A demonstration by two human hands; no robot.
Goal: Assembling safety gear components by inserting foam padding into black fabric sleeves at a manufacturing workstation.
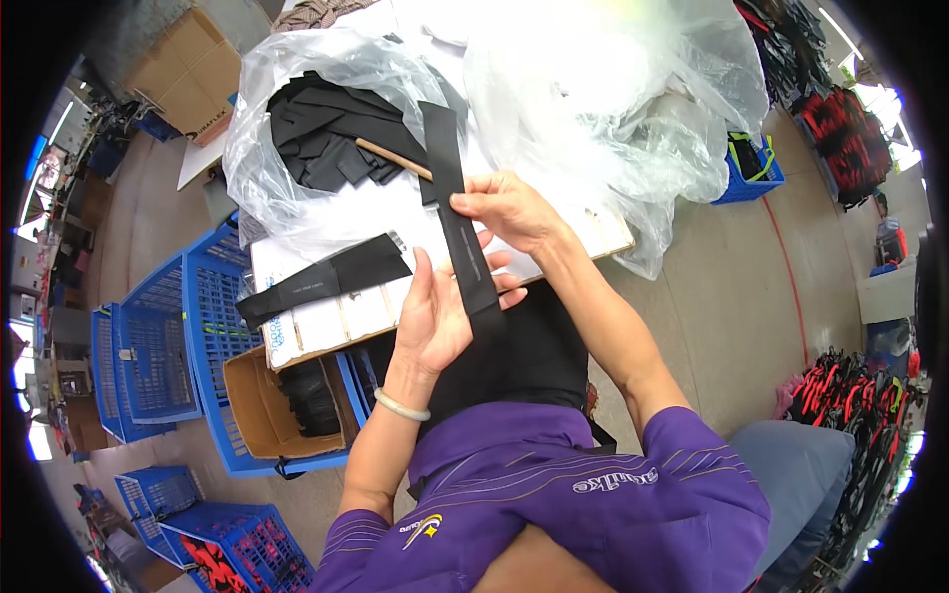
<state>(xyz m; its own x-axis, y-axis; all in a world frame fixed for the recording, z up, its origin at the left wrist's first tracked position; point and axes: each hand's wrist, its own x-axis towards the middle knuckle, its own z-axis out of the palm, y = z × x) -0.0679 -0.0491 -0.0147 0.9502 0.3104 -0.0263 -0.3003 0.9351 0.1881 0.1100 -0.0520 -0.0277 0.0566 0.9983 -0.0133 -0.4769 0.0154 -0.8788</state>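
Observation:
A long black strap [463,237] with small pale print runs upright between my hands. My right hand [509,210] pinches its upper part between thumb and fingers. A thin brown stick [395,159] juts out leftward beside that grip; its other end is hidden behind the strap. Palm up, my left hand [435,321] lies under the lower strap, thumb and fingers spread, with the strap resting across its fingers. To the left, another printed black strap [326,281] lies on the white tabletop [366,314]. Behind it, an opened clear plastic bag [249,128] holds several black straps [331,124].
Crumpled clear plastic [613,109] covers the table's back right. Blue crates [203,341] and a cardboard box [247,395] with black pieces stand at the table's left. A small blue basket [749,178] sits on the floor at right. Black and red straps [840,415] pile up farther right.

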